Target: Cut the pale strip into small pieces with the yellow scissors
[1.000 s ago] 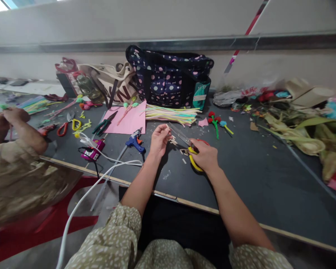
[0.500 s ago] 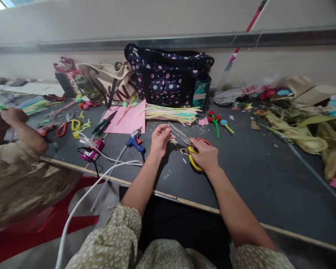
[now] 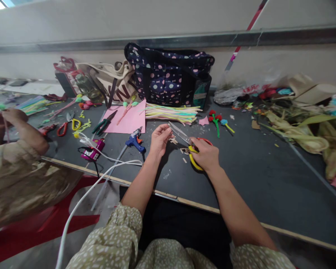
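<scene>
Right hand (image 3: 204,155) is gripping the scissors (image 3: 189,144), blades parted, over the table (image 3: 254,168). Left hand (image 3: 159,138) is pinching a small strip (image 3: 168,128), too small to identify, at the blades. Bag (image 3: 168,76) is standing behind; its contents are hidden.

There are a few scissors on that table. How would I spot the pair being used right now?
Start at the polka-dot bag at the back and come straight toward the table's near edge. The scissors are in the right hand; unlike the idle green-handled pair on pink paper, theirs are yellow and red.
</scene>
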Demonstrator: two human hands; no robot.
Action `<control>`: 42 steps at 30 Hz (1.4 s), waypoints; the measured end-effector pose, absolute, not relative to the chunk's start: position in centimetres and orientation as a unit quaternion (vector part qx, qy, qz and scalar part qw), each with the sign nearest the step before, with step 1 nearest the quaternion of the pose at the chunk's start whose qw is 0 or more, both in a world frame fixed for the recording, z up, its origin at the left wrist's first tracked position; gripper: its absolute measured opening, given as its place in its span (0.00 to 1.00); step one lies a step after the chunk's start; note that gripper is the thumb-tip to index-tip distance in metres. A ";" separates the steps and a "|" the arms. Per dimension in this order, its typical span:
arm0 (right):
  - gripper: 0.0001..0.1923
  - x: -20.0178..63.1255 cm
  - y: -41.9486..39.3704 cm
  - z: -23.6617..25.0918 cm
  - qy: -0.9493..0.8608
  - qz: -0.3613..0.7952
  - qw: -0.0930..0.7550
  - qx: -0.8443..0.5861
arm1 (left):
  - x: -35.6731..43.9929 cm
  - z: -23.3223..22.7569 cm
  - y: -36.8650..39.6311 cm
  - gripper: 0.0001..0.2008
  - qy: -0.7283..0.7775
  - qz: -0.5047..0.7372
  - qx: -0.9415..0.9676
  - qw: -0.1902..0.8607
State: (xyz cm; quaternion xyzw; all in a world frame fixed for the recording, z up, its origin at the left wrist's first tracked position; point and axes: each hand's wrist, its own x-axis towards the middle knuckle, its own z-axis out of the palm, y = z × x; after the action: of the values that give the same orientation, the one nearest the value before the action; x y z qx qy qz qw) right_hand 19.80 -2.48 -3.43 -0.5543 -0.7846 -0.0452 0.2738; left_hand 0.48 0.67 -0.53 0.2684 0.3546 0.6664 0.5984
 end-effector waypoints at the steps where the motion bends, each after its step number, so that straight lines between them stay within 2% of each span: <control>1: 0.17 19.8 -2.5 -3.4 -0.786 -0.046 0.275 -0.553 | 0.5 -0.6 0.7 0.17 0.353 0.667 0.265 0.600; 23: 0.18 19.6 -2.7 -3.3 -0.791 -0.078 0.254 -0.550 | 0.4 -1.0 0.8 0.17 0.365 0.674 0.243 0.594; 33: 0.18 19.6 -2.6 -3.6 -0.794 -0.119 0.274 -0.530 | 0.5 -0.9 0.7 0.16 0.363 0.681 0.241 0.589; 42: 0.18 19.5 -2.7 -3.6 -0.796 -0.094 0.266 -0.536 | 0.5 -0.9 0.7 0.16 0.364 0.677 0.242 0.592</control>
State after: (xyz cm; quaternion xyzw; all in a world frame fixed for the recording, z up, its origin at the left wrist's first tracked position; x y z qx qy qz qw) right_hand 19.55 -2.72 -3.62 -0.5355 -0.7959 -0.0944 0.2662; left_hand 0.46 0.72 -0.85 0.2421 0.3639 0.6774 0.5917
